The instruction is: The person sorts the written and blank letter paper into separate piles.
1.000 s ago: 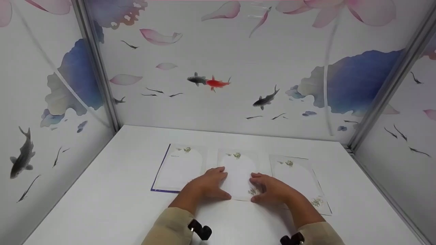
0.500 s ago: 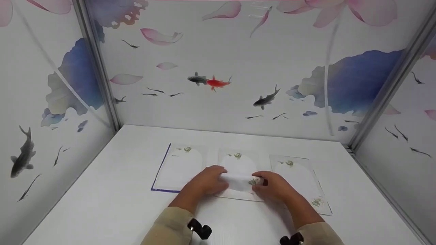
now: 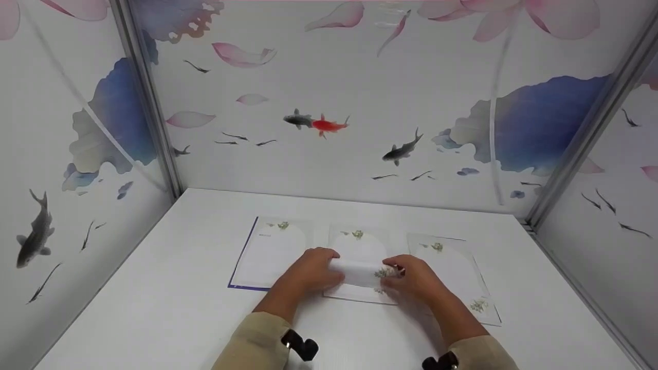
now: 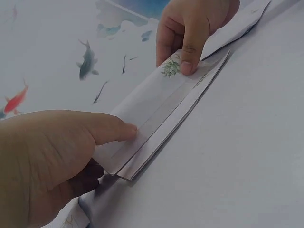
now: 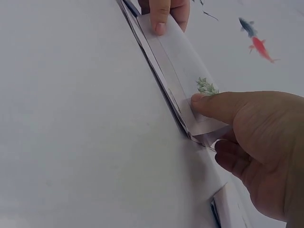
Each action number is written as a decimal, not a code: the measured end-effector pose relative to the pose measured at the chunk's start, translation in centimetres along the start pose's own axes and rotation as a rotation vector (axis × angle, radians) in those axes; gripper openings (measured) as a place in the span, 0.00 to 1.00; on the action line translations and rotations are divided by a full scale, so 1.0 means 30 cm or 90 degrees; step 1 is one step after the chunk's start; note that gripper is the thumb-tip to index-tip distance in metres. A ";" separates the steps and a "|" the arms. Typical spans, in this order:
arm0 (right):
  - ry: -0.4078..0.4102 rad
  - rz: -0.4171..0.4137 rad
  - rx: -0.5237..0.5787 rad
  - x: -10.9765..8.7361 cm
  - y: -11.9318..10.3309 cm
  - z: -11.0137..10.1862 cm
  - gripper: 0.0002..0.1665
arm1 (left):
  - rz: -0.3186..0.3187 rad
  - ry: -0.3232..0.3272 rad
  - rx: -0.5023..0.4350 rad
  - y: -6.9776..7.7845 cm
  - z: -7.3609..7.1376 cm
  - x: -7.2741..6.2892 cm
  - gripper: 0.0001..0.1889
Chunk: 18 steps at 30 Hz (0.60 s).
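A white sheet (image 3: 357,272) with green plant print is curled up along its near side, over the middle paper pad (image 3: 360,245). At its left end, my left hand (image 3: 314,271) pinches it, thumb on top and fingers underneath. My right hand (image 3: 415,280) grips the other end the same way, the thumb close to the printed leaves in the right wrist view. Below the raised fold, the near edge of the pad shows flat on the table. Part of each side of the sheet is hidden by the hands.
A similar pad (image 3: 275,254) with a blue edge lies on the left, partly behind the left forearm. Another printed pad (image 3: 450,270) lies on the right beside the right arm. White panels (image 3: 329,164) printed with fish and petals enclose the white table (image 3: 154,308).
One second ago the sheet lay flat with both hands at its near corners. Its near edge has since been lifted and curled back away from me, and both hands have moved slightly forward.
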State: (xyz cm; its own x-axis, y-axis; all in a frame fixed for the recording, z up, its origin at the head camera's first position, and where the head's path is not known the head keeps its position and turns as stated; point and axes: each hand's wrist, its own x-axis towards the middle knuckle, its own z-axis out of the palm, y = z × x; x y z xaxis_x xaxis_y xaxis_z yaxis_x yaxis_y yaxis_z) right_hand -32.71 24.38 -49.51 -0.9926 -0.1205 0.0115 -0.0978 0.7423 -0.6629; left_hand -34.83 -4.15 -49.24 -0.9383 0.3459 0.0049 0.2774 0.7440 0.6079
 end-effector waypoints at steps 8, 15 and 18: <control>0.025 0.037 0.001 0.008 -0.018 0.002 0.27 | -0.037 0.025 -0.028 0.010 0.011 0.001 0.30; 0.085 0.122 0.109 0.011 -0.029 0.013 0.29 | -0.114 0.117 -0.172 0.034 0.039 0.028 0.27; 0.103 0.148 0.170 0.009 -0.033 0.012 0.31 | -0.146 0.139 -0.227 0.040 0.042 0.029 0.27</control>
State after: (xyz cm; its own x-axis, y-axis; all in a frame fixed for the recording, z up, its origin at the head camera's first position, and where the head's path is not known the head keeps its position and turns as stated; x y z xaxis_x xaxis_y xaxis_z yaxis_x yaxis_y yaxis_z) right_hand -32.85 23.37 -49.11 -0.9866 0.1522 -0.0582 0.1320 0.5371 -0.8331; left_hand -35.06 -2.24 -49.49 -0.9991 0.0391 -0.0170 0.0064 0.5318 0.8469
